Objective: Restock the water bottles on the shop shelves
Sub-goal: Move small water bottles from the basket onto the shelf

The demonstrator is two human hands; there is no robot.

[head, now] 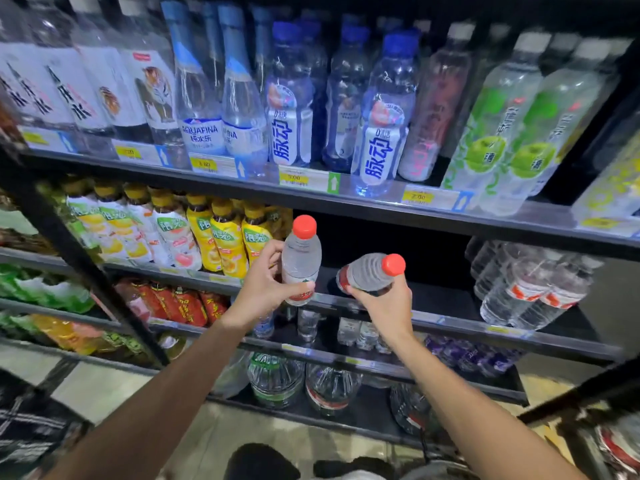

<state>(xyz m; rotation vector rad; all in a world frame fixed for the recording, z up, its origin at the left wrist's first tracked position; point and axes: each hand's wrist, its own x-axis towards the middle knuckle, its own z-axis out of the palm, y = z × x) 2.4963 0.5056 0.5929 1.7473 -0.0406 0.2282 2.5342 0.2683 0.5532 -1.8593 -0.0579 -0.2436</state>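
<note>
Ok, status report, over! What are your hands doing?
Left hand grips upright bottle. Right hand grips tilted bottle. Dark shelf gap ahead, nothing blocking.

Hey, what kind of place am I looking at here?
Most likely the drinks aisle of a small shop or convenience store. Dark tiered shelves hold rows of bottled water and juice, yellow price tags run along the shelf edges, and each hand holds a red-capped water bottle, apparently for restocking.
</note>
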